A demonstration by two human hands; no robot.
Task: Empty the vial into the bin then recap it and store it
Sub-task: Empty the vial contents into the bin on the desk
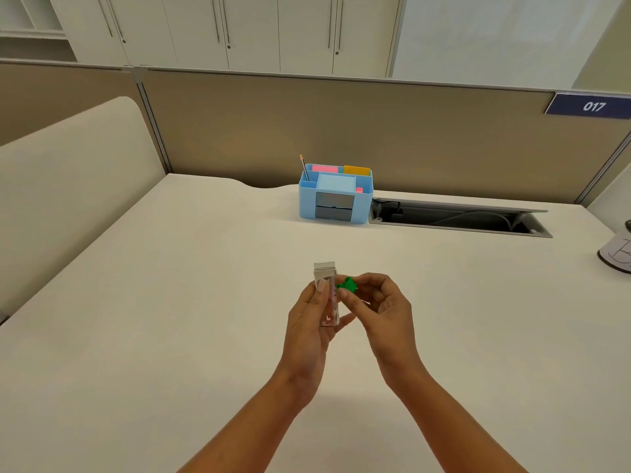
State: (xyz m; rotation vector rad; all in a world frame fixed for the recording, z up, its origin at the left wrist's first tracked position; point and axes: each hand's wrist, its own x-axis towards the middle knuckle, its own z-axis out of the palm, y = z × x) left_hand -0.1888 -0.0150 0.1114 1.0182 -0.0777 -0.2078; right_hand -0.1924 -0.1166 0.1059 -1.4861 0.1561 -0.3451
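Head view: your left hand [309,322] grips the uncapped vial [327,295] upright above the tabletop [170,302]; just beside it, your right hand [382,308] pinches the green cap [348,285].

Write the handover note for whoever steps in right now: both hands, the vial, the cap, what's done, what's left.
Left hand: closed around the clear vial, held upright above the desk, its mouth open.
Right hand: pinching the green cap at its fingertips, just beside the vial's neck, not on it.
Storage: the blue desk organizer stands at the back of the desk. No bin is in view.
Done: cap is off. The vial looks close to empty, though I cannot tell for certain whether it has been emptied.
Left: check it is emptied, screw the cap back on, then store the vial, probably in the organizer.
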